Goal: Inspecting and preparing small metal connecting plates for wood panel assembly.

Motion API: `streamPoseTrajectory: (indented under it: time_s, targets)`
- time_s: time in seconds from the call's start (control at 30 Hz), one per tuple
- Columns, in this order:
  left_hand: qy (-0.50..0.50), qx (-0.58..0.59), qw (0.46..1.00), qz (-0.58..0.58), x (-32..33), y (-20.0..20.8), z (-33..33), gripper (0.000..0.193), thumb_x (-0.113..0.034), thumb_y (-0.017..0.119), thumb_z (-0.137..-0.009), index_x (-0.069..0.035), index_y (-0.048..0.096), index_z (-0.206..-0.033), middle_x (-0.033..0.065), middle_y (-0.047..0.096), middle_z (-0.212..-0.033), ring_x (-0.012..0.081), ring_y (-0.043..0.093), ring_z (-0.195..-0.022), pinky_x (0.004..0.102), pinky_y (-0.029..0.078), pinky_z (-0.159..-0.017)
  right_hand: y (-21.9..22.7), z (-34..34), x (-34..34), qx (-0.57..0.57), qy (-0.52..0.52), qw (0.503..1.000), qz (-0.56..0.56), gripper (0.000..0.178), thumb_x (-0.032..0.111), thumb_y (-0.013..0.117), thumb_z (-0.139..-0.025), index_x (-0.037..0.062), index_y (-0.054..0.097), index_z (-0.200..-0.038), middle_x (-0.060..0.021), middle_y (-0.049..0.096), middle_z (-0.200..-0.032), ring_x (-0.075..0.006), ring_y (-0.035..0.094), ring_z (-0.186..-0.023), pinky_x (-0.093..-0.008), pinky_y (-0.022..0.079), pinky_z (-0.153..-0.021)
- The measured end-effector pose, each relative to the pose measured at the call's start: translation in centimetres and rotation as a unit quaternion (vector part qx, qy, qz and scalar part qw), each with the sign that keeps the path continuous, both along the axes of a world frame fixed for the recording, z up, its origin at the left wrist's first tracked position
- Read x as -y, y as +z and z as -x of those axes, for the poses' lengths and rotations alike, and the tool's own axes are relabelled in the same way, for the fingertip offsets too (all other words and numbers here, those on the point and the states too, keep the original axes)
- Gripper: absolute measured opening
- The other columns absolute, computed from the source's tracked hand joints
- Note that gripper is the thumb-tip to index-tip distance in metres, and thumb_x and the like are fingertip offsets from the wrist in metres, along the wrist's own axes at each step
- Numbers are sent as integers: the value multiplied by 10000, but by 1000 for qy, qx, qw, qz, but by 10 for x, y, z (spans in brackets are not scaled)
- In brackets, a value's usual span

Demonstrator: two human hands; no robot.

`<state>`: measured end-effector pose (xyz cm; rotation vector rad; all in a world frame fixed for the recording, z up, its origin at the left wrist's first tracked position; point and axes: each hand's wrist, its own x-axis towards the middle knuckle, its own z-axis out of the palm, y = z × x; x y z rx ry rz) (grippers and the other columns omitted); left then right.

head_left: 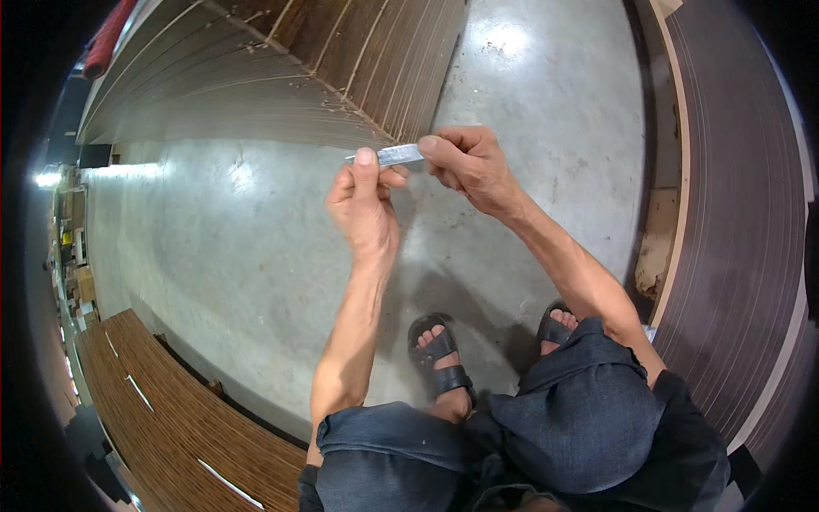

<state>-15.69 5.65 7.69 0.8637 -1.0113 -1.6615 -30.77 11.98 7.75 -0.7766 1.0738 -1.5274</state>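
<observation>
While a flat silvery strip point(399, 155) is pinched near its left end by the left hand point(367, 213), its right end is gripped by the right hand point(476, 166), long axis crosswise between them above concrete floor point(247, 247).

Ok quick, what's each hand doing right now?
Left hand: closed, pinching a thin silvery strip near its left end.
Right hand: closed, holding the strip's right end.

Left-hand grip point(367, 200) and right-hand grip point(476, 166) each pinching one end of a flat silvery strip point(399, 154), just under a brown panel stack's point(341, 47) corner from this angle, black sandals point(439, 346) on shiny grey concrete floor point(230, 226), plus some wood-grain boards point(175, 422) lower left
</observation>
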Motion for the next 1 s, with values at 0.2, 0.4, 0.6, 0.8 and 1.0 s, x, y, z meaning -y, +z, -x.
streamPoseTrajectory:
  time_s: [0.2,0.4,0.6,0.8,1.0]
  targets:
    - [-11,26,1000,-9,2,-32,-2,281,-221,636,-986,-47,627,-767,71,670,-706,161,637,-699,293,501,-705,-41,2,2,31,-13,999,-17,322,275,640,-952,37,649,-735,39,512,-587,-35,399,-505,-232,306,-457]
    - [-11,11,1000,-7,2,-26,1,278,-223,631,-989,-47,631,-773,75,668,-699,167,637,-691,307,510,-719,-31,5,-1,9,-3,1000,-15,314,269,644,-950,35,653,-741,30,529,-606,-36,403,-507,-232,301,-452]
    - [-14,25,999,-28,5,-52,-2,269,-225,641,-983,-49,637,-779,73,668,-698,173,637,-692,316,512,-727,-57,5,1,11,-1,999,-41,322,277,653,-956,44,639,-734,35,492,-589,-34,368,-483,-234,273,-431]
    - [-13,18,997,-73,-4,-63,-1,254,-226,678,-960,-53,639,-778,77,670,-697,158,618,-667,295,469,-674,-74,3,-4,17,-24,998,-57,310,271,659,-952,43,648,-742,31,506,-592,-36,385,-489,-238,270,-433]
    - [-13,-2,998,-55,5,-56,7,265,-237,676,-961,-47,639,-780,78,670,-695,158,620,-661,291,470,-679,-68,8,0,12,-17,999,-35,336,295,663,-946,36,641,-733,40,483,-567,-38,384,-498,-236,269,-443]
